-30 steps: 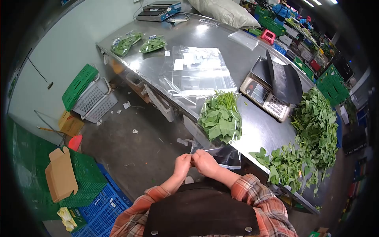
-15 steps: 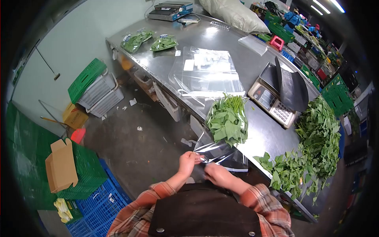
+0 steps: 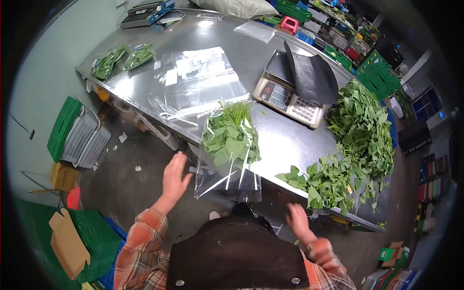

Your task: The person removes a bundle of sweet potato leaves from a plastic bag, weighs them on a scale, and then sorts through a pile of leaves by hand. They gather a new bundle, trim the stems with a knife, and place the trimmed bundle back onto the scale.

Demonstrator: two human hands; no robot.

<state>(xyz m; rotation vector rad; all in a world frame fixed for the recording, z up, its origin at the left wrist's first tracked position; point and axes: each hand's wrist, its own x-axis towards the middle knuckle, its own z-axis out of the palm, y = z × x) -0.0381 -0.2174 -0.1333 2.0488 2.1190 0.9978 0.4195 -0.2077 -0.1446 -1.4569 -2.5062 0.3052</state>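
Observation:
A clear plastic bag (image 3: 228, 182) filled with leafy greens (image 3: 227, 142) lies at the table's front edge, its loose end hanging over. My left hand (image 3: 174, 180) is held just left of the bag, fingers stretched out, holding nothing. To the right of the bag and below the table edge, my right hand (image 3: 298, 223) is empty, its fingers apart though slightly blurred. Neither hand touches the bag. Behind it lies a stack of flat clear bags (image 3: 205, 82) with white labels. A scale (image 3: 287, 99) with a black curved pan stands to the right.
A big heap of loose greens (image 3: 362, 130) covers the table's right end. Two packed bags of greens (image 3: 139, 56) lie at the far left, near another scale (image 3: 147, 13). Crates (image 3: 79, 133) stand on the floor at left, with an open cardboard box (image 3: 69, 244) nearer me.
Both hands have let go of the bag's end and moved apart, left hand to the left, right hand to the right. My view has turned right, shifting the table leftward in the picture.

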